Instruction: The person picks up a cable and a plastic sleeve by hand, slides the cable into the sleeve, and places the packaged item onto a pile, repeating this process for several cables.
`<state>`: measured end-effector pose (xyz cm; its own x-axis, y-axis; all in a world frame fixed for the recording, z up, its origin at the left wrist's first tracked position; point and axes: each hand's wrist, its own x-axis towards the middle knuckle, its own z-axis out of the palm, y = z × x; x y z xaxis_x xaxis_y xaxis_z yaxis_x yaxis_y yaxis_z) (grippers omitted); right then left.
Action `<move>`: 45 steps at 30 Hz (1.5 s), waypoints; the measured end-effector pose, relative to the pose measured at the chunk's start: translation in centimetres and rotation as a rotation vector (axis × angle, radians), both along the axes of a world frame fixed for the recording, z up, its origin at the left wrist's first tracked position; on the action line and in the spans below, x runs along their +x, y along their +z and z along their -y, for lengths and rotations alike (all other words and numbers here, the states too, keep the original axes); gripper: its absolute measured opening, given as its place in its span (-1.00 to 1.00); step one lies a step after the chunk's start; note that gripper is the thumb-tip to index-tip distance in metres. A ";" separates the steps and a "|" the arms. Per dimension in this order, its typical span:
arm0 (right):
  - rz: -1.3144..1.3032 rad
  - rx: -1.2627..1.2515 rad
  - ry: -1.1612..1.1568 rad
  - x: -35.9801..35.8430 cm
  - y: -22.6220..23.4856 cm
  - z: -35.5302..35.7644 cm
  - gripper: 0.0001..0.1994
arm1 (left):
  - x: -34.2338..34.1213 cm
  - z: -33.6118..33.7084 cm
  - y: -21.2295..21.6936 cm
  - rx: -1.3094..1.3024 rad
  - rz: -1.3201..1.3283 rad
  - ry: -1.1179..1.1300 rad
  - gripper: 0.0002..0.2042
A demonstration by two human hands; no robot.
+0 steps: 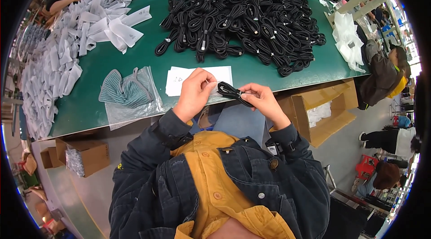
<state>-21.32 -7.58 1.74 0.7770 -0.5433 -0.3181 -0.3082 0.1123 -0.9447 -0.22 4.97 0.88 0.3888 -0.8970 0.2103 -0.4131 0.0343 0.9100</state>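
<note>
1 black cable (230, 91) is wound into a narrow, elongated bundle of several loops. It sits at the front edge of the bench (269, 85), slanting slightly, its right end nearer the body. The thumb and fingers of the right hand (265, 102) pinch that end; the rounded left end is just beside the left hand (197, 90), contact there unclear. Behind, flat white sleeves (223, 74) lie overlapping in an uneven stack, partly hidden, bearing small dark print.

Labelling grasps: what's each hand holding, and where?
Right hand: a coiled black cable, by its right end. Left hand: near the other end; any hold unclear.
</note>
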 end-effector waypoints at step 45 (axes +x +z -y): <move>0.446 -0.595 -0.188 7.5 1.6 -3.6 -0.73 | 3.0 -1.1 4.8 -0.051 0.035 -0.067 -0.92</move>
